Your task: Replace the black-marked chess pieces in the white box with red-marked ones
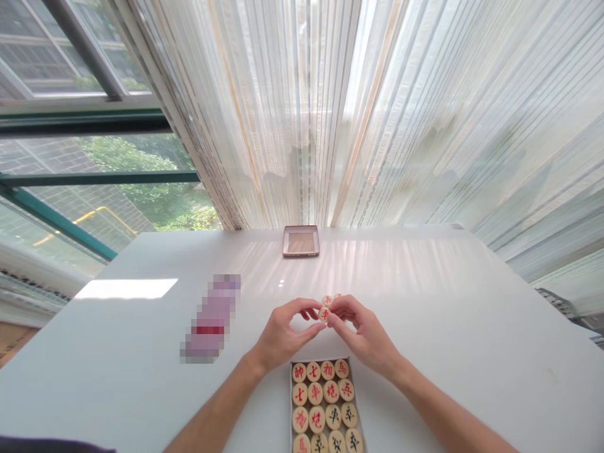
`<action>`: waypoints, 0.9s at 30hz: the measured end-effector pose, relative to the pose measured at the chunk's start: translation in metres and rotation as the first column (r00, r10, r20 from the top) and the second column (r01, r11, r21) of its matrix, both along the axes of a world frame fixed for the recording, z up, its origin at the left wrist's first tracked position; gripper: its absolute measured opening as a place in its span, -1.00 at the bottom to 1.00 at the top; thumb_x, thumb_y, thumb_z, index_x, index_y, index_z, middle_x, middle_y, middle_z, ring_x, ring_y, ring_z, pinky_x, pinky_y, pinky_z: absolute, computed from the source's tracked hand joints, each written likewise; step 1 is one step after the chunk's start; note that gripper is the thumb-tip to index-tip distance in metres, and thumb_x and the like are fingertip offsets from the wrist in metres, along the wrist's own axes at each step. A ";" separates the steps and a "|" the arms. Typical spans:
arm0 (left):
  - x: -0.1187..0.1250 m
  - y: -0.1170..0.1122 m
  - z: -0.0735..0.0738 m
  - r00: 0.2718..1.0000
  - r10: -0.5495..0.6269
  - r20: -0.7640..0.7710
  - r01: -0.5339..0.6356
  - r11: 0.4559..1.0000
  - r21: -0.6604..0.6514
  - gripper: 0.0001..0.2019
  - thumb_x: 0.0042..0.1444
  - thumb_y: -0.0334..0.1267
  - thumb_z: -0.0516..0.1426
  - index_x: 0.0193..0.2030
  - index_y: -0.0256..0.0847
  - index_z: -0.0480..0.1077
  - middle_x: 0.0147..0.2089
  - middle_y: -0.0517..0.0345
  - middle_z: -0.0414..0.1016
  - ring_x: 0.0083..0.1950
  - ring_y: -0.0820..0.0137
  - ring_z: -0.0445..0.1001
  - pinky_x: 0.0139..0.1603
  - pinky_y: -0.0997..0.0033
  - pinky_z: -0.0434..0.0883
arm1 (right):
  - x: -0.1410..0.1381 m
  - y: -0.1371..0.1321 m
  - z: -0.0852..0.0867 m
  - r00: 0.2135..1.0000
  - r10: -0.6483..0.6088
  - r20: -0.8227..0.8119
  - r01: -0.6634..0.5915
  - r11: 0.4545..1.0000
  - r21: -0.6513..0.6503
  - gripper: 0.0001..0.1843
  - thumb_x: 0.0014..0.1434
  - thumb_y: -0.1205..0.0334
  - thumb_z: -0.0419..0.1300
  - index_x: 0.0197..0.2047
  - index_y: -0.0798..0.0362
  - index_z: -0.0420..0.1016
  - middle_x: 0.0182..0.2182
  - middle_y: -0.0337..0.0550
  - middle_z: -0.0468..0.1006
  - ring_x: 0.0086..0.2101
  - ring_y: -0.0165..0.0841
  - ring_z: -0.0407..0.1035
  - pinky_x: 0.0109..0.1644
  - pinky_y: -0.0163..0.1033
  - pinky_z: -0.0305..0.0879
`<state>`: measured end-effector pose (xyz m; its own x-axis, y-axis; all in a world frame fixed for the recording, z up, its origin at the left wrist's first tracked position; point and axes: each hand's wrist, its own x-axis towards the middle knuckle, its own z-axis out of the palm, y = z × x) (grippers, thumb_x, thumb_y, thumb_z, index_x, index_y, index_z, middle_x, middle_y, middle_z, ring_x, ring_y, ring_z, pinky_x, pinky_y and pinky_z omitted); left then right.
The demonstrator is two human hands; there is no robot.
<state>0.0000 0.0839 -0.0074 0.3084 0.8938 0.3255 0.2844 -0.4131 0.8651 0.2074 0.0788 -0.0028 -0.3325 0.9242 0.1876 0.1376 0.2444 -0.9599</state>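
Both my hands meet above the white table (425,302), just beyond a small box (291,402) packed with round wooden chess pieces (315,394) marked in red and black. My left hand (283,333) pinches with thumb and forefinger beside a few stacked chess pieces (326,306). My right hand (363,333) holds those pieces at its fingertips. The pieces in my fingers carry red characters.
A small brown-rimmed box lid (301,241) lies at the far middle of the table. A blurred purple object (211,318) lies to the left of my hands. Sheer curtains (377,113) hang behind the table; a window (85,126) is at the left.
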 end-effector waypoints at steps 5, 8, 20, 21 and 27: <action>-0.002 0.001 -0.003 1.000 -0.009 -0.025 0.009 1.000 -0.009 -0.79 0.25 -0.19 0.26 0.00 -0.13 0.53 -0.11 0.09 0.64 -0.20 0.35 0.57 -0.05 0.27 0.57 | 0.001 0.001 0.002 1.000 0.011 -0.001 -0.011 1.000 0.010 -0.84 0.39 0.07 0.17 -0.11 -0.04 0.45 -0.22 -0.15 0.59 -0.21 -0.28 0.54 -0.01 -0.12 0.51; -0.001 0.000 -0.003 1.000 0.008 -0.024 -0.008 1.000 -0.012 -0.79 0.24 -0.21 0.26 0.01 -0.12 0.53 -0.11 0.12 0.64 -0.20 0.36 0.56 -0.05 0.30 0.56 | 0.002 0.000 0.005 1.000 0.027 0.008 -0.027 0.999 0.026 -0.84 0.38 0.08 0.19 -0.07 -0.05 0.48 -0.09 -0.09 0.59 -0.16 -0.27 0.53 0.01 -0.10 0.51; -0.030 0.021 -0.013 0.935 0.183 -0.303 -0.109 0.963 0.245 -0.67 0.23 -0.23 0.24 0.13 -0.07 0.44 0.02 0.04 0.57 0.04 0.19 0.52 0.14 0.09 0.47 | 0.035 0.031 0.005 0.959 -0.262 -0.110 0.254 0.964 -0.083 -0.72 0.26 -0.01 0.28 -0.05 -0.04 0.54 -0.20 -0.09 0.64 -0.23 -0.21 0.59 -0.08 -0.05 0.55; -0.034 0.025 -0.016 0.921 0.201 -0.333 -0.124 0.963 0.239 -0.67 0.23 -0.23 0.25 0.13 -0.06 0.44 0.02 0.05 0.57 0.01 0.19 0.52 0.13 0.09 0.47 | 0.039 0.036 0.003 0.942 -0.311 -0.126 0.301 0.949 -0.092 -0.71 0.24 -0.02 0.30 -0.07 -0.03 0.54 -0.21 -0.10 0.63 -0.23 -0.21 0.58 -0.09 -0.06 0.55; -0.033 0.032 -0.026 0.916 0.157 -0.370 -0.108 0.983 0.150 -0.80 0.24 -0.21 0.24 0.00 -0.07 0.50 -0.09 0.09 0.58 -0.07 0.24 0.52 0.03 0.18 0.48 | 0.044 0.047 -0.006 0.914 -0.385 -0.128 0.363 0.917 -0.165 -0.59 0.10 -0.01 0.40 -0.04 -0.02 0.53 -0.26 -0.15 0.59 -0.25 -0.26 0.51 -0.13 -0.13 0.49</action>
<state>-0.0325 0.1155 -0.0330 0.3122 0.8950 0.3188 0.6400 -0.4461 0.6256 0.2513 0.1258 -0.0091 0.0655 0.9952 0.0732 0.0407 0.0706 -0.9967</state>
